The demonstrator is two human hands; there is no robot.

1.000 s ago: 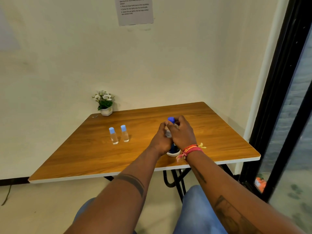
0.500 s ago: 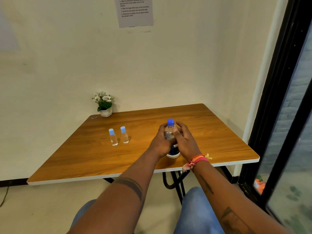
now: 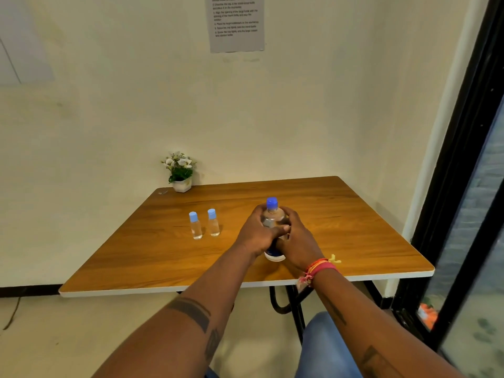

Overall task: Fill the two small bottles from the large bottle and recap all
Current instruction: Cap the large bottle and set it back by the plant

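At the far left corner of the bench (image 3: pixel 354 227) a small potted plant (image 3: pixel 180 171) stood against the wall, well apart from the work. Nearer the middle, the two small bottles (image 3: pixel 195 225) (image 3: pixel 213 222) stood upright just beside each other, both with pale blue caps on and clear contents, though how full they were could not be told. To their right the large bottle (image 3: pixel 272 216) stood upright near the front edge, its darker blue cap (image 3: pixel 272 203) seated on the neck. The left hand (image 3: pixel 256 230) was curled round the bottle's left side with the thumb laid across the front, and the right hand (image 3: pixel 296 241) was wrapped round the right side, a red and orange wristband (image 3: pixel 319 267) at its wrist; so both hands were clamped on the one bottle, touching each other in front of it, with neither on the cap. Both forearms reached forward from the lap and converged on it. Judging from this, everything looked capped and the task seemed close to done. The risks lay in the cap being only loosely threaded, which would leak if the bottle tipped, and in a squeeze on the thin clear wall or a careless release nudging the bottle toward that front edge.
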